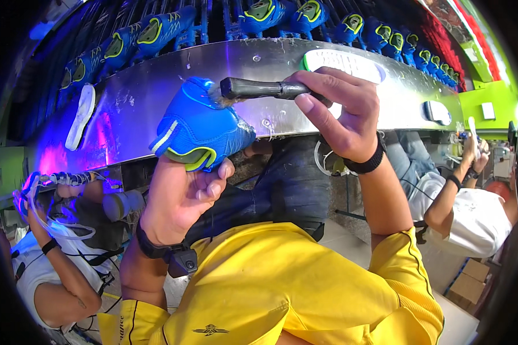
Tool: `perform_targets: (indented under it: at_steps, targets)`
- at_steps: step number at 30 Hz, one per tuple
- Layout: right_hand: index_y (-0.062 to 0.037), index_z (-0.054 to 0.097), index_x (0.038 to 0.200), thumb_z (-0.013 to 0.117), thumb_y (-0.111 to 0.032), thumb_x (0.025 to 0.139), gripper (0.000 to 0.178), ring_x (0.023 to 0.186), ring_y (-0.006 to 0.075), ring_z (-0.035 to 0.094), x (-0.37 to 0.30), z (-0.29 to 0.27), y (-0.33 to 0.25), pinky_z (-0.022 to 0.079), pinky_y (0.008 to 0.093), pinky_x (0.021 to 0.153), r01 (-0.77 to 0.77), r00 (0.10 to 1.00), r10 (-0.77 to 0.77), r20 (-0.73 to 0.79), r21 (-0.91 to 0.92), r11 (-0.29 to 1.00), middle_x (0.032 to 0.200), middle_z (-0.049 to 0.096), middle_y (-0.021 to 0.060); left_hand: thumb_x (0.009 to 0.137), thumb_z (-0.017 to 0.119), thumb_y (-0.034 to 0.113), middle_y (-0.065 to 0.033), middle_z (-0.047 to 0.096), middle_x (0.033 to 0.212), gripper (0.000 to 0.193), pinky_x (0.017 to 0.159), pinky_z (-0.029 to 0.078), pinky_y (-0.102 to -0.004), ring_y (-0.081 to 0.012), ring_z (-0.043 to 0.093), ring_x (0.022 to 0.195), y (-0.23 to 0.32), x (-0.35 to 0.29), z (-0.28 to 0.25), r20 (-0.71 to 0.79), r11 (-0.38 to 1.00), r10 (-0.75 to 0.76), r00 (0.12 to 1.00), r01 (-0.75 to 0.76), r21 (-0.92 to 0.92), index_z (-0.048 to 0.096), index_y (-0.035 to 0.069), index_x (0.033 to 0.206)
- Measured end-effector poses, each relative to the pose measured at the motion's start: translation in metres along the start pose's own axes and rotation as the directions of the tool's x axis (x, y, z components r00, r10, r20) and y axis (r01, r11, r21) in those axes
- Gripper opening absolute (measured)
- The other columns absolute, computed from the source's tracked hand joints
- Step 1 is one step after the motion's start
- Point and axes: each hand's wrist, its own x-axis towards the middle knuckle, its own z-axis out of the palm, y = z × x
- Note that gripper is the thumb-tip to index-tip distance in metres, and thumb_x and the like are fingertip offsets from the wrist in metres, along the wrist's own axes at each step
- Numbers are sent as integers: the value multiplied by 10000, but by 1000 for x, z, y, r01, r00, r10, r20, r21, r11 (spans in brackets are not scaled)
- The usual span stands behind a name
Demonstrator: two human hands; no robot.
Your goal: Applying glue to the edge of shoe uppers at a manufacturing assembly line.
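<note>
A blue shoe upper (pixel 204 118) with a yellow-green collar is held up by my left hand (pixel 175 198), whose fingers curl at its collar opening. In my right hand (pixel 345 112) is a brush (pixel 259 89) with a black handle, gripped between thumb and fingers. Its pale bristles press against the upper's side, near the toe. Part of my left hand is hidden behind and inside the upper. Beyond my right hand a white shoe sole (pixel 346 64) with a green end lies on the metal bench.
The long metal bench (pixel 138 109) carries another white sole (pixel 80 117) at left and one (pixel 437 112) at right. Behind it stand racks of blue shoe uppers (pixel 158 30). Co-workers sit on both sides, one in a white shirt (pixel 472 221) at right. Cardboard boxes (pixel 469 282) stand on the floor.
</note>
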Motion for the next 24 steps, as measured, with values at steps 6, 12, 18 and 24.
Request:
perform_targets:
  at_steps: [6,12,18,24]
  targets:
    - [42,779,1072,776,-123,904,236,603,155,653,-16,3,7,509,274,573,-54,998,54,11,61,997,771,699,106,1110,455,464,-158,637,848,446,442,450,-219,-184,597,556,-7,0,3,63,994,-46,997,52,-94,612,52,1172]
    - [44,775,1084,762,-120,915,235,640,162,670,-37,4,13,516,273,598,-154,988,153,15,109,982,788,698,115,1129,410,443,-142,557,820,457,414,432,-211,-154,529,493,-14,-1,20,9,991,-40,999,41,-131,573,21,1194]
    - [39,772,1092,752,-123,926,233,631,177,622,-58,1,23,481,312,592,-223,974,220,45,58,973,762,660,116,1104,466,429,-159,586,851,457,477,492,-252,-182,577,554,-22,11,7,108,991,12,994,2,-134,587,2,1216]
    - [53,764,1073,740,-132,946,226,674,234,651,-51,4,13,490,347,631,-483,876,477,76,99,870,795,698,163,998,553,608,-259,685,1043,766,704,608,-433,-369,688,803,-25,35,-15,248,976,68,966,-13,-218,553,-29,1423]
